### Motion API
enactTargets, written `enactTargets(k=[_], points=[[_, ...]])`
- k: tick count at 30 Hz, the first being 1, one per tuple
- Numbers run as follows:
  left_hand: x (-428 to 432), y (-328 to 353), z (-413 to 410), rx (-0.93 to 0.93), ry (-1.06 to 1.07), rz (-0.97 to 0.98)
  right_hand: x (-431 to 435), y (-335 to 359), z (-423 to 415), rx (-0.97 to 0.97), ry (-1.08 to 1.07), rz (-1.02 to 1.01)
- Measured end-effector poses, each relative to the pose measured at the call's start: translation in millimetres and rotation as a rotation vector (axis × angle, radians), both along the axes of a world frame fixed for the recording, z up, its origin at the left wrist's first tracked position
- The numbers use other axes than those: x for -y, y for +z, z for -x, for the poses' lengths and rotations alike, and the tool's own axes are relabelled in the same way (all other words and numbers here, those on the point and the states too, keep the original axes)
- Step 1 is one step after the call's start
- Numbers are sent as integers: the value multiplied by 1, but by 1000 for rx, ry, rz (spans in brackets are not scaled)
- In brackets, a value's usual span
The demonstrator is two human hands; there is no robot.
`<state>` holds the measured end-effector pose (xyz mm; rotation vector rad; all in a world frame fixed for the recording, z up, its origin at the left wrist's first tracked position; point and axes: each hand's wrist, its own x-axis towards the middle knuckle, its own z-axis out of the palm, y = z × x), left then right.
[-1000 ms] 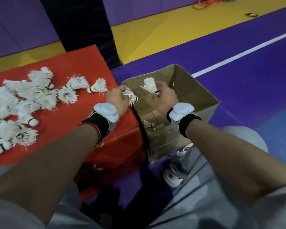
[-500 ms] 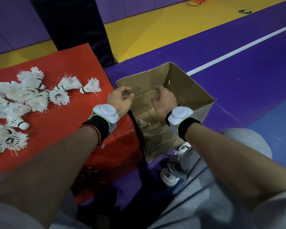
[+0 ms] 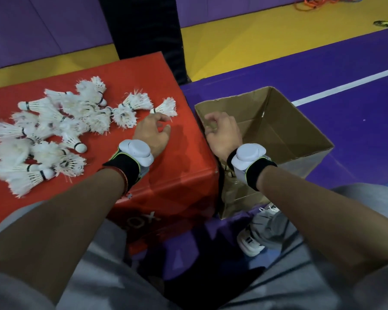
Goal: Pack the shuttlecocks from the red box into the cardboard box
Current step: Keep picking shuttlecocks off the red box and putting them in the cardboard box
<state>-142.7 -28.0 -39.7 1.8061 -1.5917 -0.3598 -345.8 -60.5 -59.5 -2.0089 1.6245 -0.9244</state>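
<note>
Your left hand point(image 3: 151, 133) hangs over the top of the red box point(image 3: 184, 157) with its fingers loosely spread and grasping nothing, the fingertips just beside the nearest shuttlecock point(image 3: 166, 107) at the right end of the white pile of shuttlecocks point(image 3: 54, 130) that lies scattered across the left and far part of that top. Your right hand point(image 3: 223, 135) is over the near left corner of the open cardboard box point(image 3: 300, 135), which stands on the purple floor point(image 3: 345, 86) just right of the red box, and its fingers are curled in loosely with nothing visible in them.
</note>
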Motion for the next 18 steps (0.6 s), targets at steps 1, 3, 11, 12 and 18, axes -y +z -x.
enactTargets(k=[1, 3, 11, 12, 18], points=[[-1, 1, -5, 17, -4, -11, 0, 2, -5, -2, 11, 9], [-10, 4, -26, 52, 26, -27, -2, 4, -27, -16, 62, 19], [-54, 8, -104, 156, 168, -100, -12, 5, -102, -56, 206, 34], [-61, 7, -116, 167, 209, -106, -14, 5, -114, -60, 235, 24], [-91, 6, -152, 329, 468, -79, -25, 0, -161, -80, 342, 28]])
